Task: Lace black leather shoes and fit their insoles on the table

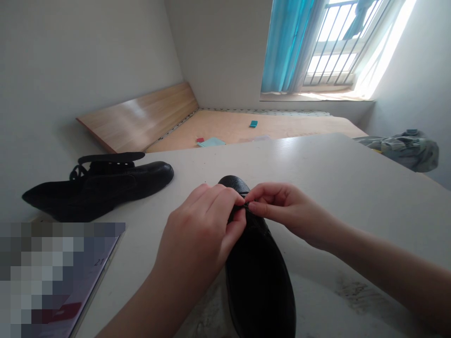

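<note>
A black leather shoe [262, 277] stands on the white table [313, 164], toe pointing away from me and its dark opening facing up. Both hands meet over its lacing, just behind the toe cap. My left hand [206, 218] pinches a black shoelace [245, 203] from the left, thumb and fingertips pressed together. From the right, my right hand [278, 202] pinches at the same lace with thumb and forefinger. The fingers cover most of the lace, so its path through the eyelets is hidden.
Another black shoe [116, 185] lies at the table's left, its tongue raised. In front of it is a booklet [102, 263], partly pixelated. Beyond the table are a bed [225, 122] with a wooden headboard [148, 115], and a greyish-green bundle [408, 150] at right.
</note>
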Available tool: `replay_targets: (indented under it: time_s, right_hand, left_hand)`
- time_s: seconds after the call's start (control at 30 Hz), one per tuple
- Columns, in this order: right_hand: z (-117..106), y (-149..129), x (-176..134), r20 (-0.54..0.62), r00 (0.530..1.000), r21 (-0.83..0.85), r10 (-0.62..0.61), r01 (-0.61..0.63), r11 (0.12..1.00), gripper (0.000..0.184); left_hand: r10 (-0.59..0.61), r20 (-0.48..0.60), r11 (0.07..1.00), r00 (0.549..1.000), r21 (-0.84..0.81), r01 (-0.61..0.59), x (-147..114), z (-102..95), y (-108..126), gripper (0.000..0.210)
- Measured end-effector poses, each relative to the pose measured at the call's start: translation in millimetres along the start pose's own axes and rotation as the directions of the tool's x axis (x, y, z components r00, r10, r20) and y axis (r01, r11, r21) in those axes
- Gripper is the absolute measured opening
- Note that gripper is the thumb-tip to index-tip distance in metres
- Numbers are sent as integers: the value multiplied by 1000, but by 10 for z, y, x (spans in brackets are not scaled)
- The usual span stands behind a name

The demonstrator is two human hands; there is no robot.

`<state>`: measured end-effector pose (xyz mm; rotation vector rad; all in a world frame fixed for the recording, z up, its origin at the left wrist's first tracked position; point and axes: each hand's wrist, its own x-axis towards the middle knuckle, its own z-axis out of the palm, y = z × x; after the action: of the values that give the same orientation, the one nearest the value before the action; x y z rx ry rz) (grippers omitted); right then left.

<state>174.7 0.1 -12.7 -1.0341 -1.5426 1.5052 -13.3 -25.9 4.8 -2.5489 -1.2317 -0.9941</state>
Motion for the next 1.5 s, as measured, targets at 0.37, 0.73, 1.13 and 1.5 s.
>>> replay_targets:
  time_s: [0.37,0.73,1.13,1.5]
  right_hand:
    - [93,-2,7,-88,991,-178,-100,83,980,11]
    - [107,21,-15,-132,979,-257,-155,117,959,7]
    - [-70,-78,-49,201,746,-911,-635,381,158,12]
    - [-137,-90,-30,221,804,-833,-553,450,322,10]
  left_hand:
    - [-93,98,994,991,57,88,22,-69,14,9]
    - [-195,178,968,965,-122,219,46,-124,-58,7]
    - [-366,385,854,847,-222,470,76,-219,-145,11]
    - [-416,542,658,730,-375,653,101,-196,-199,15]
